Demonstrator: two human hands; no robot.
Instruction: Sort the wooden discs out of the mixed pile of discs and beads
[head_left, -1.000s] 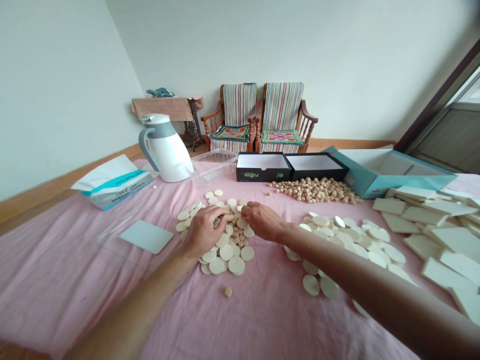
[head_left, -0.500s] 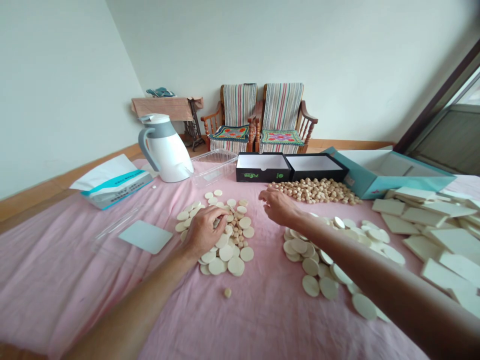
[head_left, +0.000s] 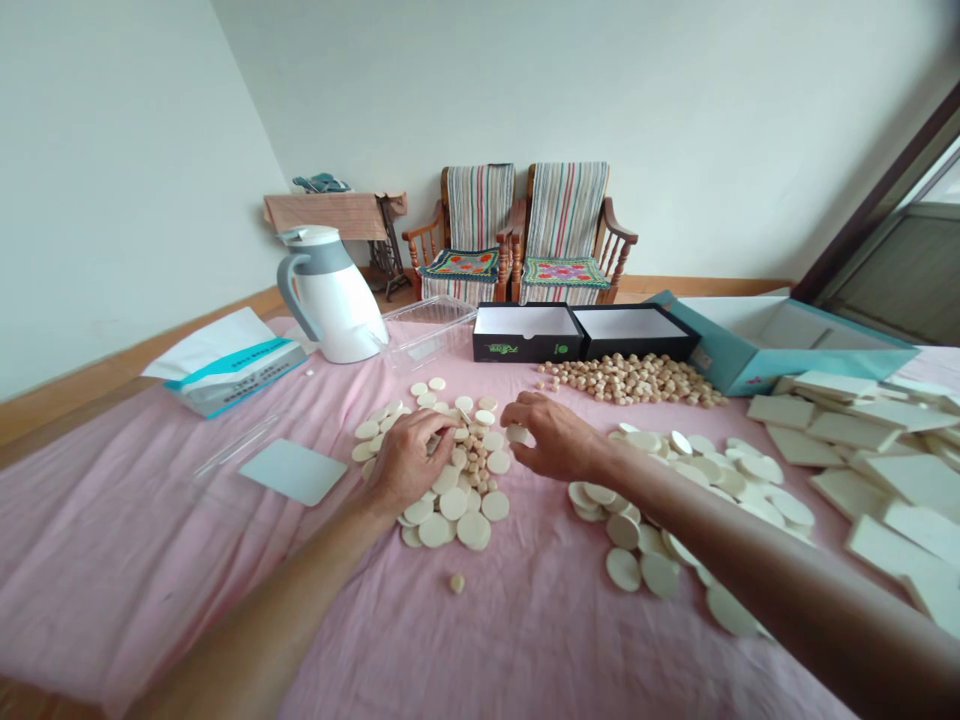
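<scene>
My left hand (head_left: 412,455) is over the left pile of pale round discs (head_left: 452,503), its thumb and fingers closed on a thin pale disc (head_left: 463,415) seen edge-on. Small wooden beads (head_left: 478,460) lie among the discs just right of it. To the right, my right hand (head_left: 551,435) pinches another pale disc (head_left: 517,434) between thumb and fingers, above the pink cloth. A second pile of discs (head_left: 660,576) lies under and around my right forearm. One single bead (head_left: 457,582) sits on the cloth nearer to me.
Behind the heap of beads (head_left: 637,378) stand two black boxes (head_left: 525,347) and a blue box (head_left: 810,368). Square pale tiles (head_left: 911,480) are stacked at right. At left are a white jug (head_left: 337,305), a clear tray (head_left: 427,335), a packet (head_left: 232,375) and a white card (head_left: 294,471).
My right hand has moved slightly left and down, closer to my left hand, and a disc now shows in its fingers. My left hand has stayed nearly in place; a disc edge shows at its fingertips.
</scene>
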